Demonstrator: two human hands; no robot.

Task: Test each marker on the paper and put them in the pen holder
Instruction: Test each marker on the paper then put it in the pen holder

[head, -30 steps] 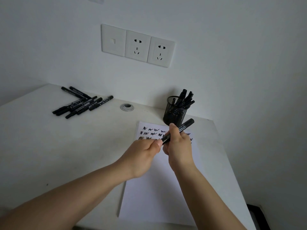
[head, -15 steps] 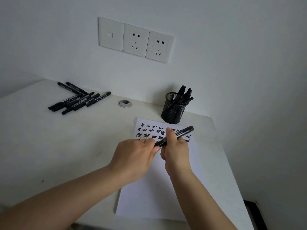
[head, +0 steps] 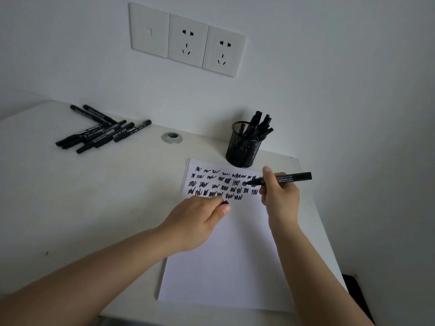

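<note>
My right hand grips an uncapped black marker, its tip pointing left just above the scribbles on the white paper. My left hand holds the marker's black cap, which mostly hides in the fingers, over the paper's left part. The paper bears several rows of black test scribbles at its top. A black mesh pen holder with several markers in it stands just behind the paper. A heap of several loose black markers lies at the back left of the desk.
The white desk meets a wall with a row of sockets. A round grey cable grommet sits between the heap and the holder. The desk's right edge runs close to the paper, with a dark object on the floor beyond it.
My hands pulled apart: the cap came off in my left hand, which dropped toward the paper. My right hand swung the marker to the right, tip now bare.
</note>
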